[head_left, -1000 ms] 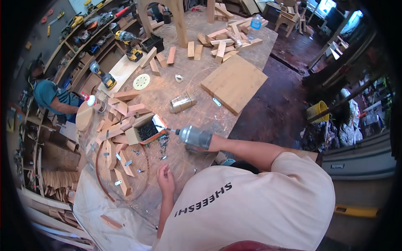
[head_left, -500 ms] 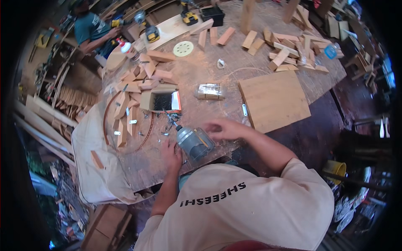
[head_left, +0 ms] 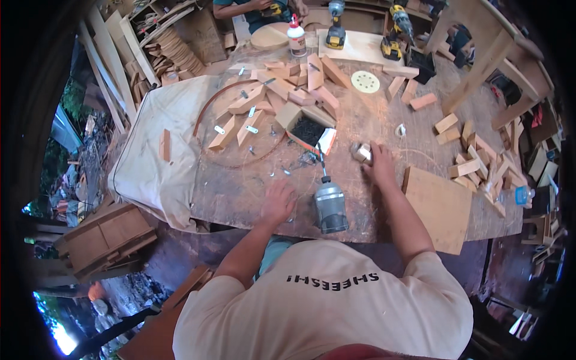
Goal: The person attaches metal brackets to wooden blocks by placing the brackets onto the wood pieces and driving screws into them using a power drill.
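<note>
My right hand (head_left: 379, 165) grips a small clear-wrapped packet (head_left: 360, 152) with a shiny top, to the right of an open cardboard box (head_left: 311, 132) of dark screws. Resting loosely on the worn wooden table, my left hand (head_left: 278, 203) holds nothing, its fingers partly spread. Between my hands is a grey power driver (head_left: 330, 207) with a long bit pointing away from me toward the box. Loose screws (head_left: 291, 165) lie just beyond my left hand.
Wood offcuts (head_left: 300, 81) pile behind the box, and more blocks (head_left: 480, 165) lie at the right. A square wooden board (head_left: 437, 207) sits by my right forearm. Glue bottle (head_left: 297, 37), upright drill (head_left: 336, 27) and wooden stool (head_left: 486, 60) stand at the back. Another person's arm (head_left: 240, 8) shows there.
The view has swung left. My right hand has left the driver's side and reached forward to grip the packet. My left hand now lies farther from the driver.
</note>
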A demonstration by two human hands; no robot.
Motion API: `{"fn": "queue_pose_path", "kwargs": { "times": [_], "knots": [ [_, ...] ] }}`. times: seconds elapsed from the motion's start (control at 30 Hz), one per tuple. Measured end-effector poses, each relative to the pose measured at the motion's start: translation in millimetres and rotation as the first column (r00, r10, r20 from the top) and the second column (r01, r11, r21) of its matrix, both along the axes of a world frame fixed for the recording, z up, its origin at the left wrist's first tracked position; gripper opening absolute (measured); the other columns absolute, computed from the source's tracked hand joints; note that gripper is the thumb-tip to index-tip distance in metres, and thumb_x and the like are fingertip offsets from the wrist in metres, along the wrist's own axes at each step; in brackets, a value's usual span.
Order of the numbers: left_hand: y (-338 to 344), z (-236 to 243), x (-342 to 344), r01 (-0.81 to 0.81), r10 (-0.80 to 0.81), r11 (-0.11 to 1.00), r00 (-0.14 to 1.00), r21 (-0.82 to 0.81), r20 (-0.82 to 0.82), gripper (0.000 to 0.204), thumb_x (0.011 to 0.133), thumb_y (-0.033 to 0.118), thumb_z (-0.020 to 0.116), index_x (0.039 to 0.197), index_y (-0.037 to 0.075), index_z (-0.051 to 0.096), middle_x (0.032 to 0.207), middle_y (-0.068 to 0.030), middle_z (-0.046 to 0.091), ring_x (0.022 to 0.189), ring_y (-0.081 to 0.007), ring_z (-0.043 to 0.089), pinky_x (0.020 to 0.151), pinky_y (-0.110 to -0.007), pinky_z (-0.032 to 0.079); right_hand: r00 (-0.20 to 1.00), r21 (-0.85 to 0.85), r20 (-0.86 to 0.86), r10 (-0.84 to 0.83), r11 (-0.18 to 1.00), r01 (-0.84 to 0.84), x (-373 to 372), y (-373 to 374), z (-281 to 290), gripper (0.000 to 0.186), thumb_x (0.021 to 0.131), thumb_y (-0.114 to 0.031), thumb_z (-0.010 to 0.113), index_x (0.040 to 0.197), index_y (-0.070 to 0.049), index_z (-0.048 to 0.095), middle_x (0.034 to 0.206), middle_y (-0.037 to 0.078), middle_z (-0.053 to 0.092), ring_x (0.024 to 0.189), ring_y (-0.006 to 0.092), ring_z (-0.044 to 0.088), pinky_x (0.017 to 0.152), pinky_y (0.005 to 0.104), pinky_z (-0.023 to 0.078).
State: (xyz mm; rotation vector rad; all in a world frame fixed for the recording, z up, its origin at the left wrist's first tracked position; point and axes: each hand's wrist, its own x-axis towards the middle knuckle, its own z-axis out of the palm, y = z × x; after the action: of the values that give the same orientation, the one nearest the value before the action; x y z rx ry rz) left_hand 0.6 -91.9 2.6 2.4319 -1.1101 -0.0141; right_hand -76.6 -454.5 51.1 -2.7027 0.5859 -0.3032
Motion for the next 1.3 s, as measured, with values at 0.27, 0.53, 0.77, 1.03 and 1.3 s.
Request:
{"fn": "queue_pose_path", "kwargs": {
  "times": [0.27,0.53,0.77,1.03,1.3],
  "knots": [
    [8.2,-7.2,-1.2,-0.004,0.003,1.000,1.000,-0.030,-0.009,0.035,0.082,0.025,0.067,0.113,0.010,0.061,0.138,-0.0166,0.049,0.132,-0.0381,0.041,0.110,-0.053,0.031,0.994,0.098,-0.107,0.016,0.995,-0.005,-11.5,14.4,8.7,0.072,0.066,-0.028,0.076,0.130,-0.007,0.051,0.107,0.025,0.058,0.104,0.0415,0.056,0.091,0.0463,0.047],
    [6.0,-3.8,7.9,0.002,-0.019,0.987,0.994,-0.159,-0.109,0.036,0.080,0.017,0.068,0.114,0.009,0.060,0.138,-0.0163,0.050,0.132,-0.0371,0.042,0.110,-0.052,0.030,0.952,0.062,-0.267,-0.147,0.984,0.170,-68.0,44.8,15.4,0.072,0.071,-0.031,0.077,0.131,-0.005,0.047,0.120,0.024,0.054,0.115,0.0396,0.054,0.098,0.0459,0.046],
    [34.6,34.2,141.2,-0.171,0.135,0.917,0.983,-0.359,-0.121,0.045,0.081,0.014,0.066,0.125,0.005,0.057,0.137,-0.0196,0.051,0.132,-0.0382,0.042,0.112,-0.047,0.031,0.838,0.006,-0.339,-0.429,0.889,0.458,-104.1,77.0,13.2,0.074,0.071,-0.037,0.078,0.131,-0.007,0.046,0.127,0.022,0.052,0.119,0.0381,0.052,0.099,0.0464,0.046],
    [31.9,65.2,249.4,-0.252,0.252,0.942,0.967,0.222,0.031,0.075,0.080,0.051,0.069,0.140,0.012,0.049,0.154,-0.0183,0.032,0.145,-0.0396,0.022,0.115,-0.059,0.019,0.765,0.023,-0.179,-0.619,0.774,0.632,-102.4,101.9,-0.2,0.084,0.067,-0.038,0.080,0.139,-0.011,0.045,0.128,0.020,0.053,0.122,0.0386,0.050,0.101,0.0489,0.044],
    [34.1,63.3,265.9,-0.203,0.196,0.939,0.979,0.279,0.054,0.075,0.074,0.049,0.075,0.133,0.008,0.054,0.155,-0.0190,0.027,0.143,-0.0393,0.025,0.115,-0.055,0.023,0.717,-0.089,-0.175,-0.674,0.736,0.671,-101.4,92.7,-38.7,0.085,0.071,-0.045,0.080,0.137,-0.007,0.043,0.130,0.018,0.052,0.120,0.0397,0.051,0.095,0.0545,0.045]
  ]
}}
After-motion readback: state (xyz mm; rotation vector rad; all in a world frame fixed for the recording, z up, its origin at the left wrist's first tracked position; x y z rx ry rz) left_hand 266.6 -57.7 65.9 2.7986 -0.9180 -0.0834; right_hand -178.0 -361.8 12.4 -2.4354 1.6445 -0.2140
